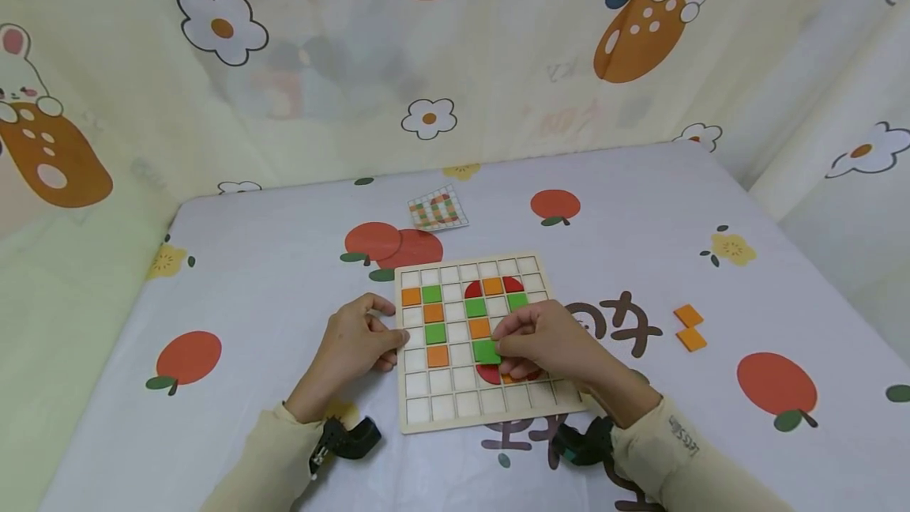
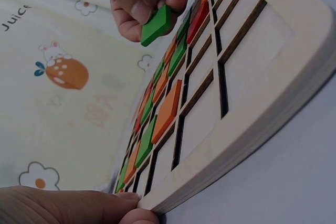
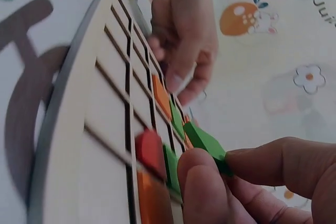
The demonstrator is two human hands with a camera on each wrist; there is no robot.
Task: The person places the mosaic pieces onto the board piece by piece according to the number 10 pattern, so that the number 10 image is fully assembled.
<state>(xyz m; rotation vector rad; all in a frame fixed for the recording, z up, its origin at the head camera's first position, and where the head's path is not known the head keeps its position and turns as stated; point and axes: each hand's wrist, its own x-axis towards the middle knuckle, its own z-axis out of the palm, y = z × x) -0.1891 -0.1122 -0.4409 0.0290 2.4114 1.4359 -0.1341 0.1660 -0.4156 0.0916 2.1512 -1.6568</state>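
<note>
My right hand pinches a green square tile between thumb and fingers. It holds the tile tilted, close over the right half of a wooden grid board. At the board's left edge, my left hand grips the rim with its thumb and curled fingers. Orange tiles and green tiles lie in a left column of cells. More tiles, with rounded red pieces, form a figure on the right, partly hidden by my right hand.
Two loose orange tiles lie on the cloth right of the board. Behind the board rests a small pattern card showing a coloured grid. A printed curtain hangs along the back of the table.
</note>
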